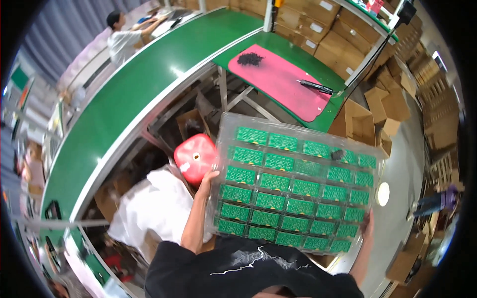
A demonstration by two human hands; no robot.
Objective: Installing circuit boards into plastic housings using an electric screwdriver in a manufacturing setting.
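Head view, step in hand: we carry a clear plastic tray point(298, 130) of green circuit boards point(278, 182), held level in front of our chest.
Landmark: we place everything by the tray.
Left hand point(207, 182): it grips the tray's left edge about halfway along, thumb on top; the fingers go under the rim, so we cannot tell how they are spread.
Right hand point(368, 224): it holds the tray's near right corner; only its edge shows past the plastic, and we cannot tell how its fingers lie.
Boards: they sit in rows in the tray's pockets; a small dark piece point(337, 154) lies on one near the far right.
Beyond the tray: a pink mat point(278, 79) on a green table point(330, 107), with a black pen point(316, 87) and a heap of small dark parts point(250, 59).
Left of the tray: a red plastic stool point(195, 157), a white bag point(149, 208), then a long green conveyor belt point(129, 94).
Doing it well: we judge that the tray is thin and will flex, so we keep both hands level, support it from below, and avoid tilting it.
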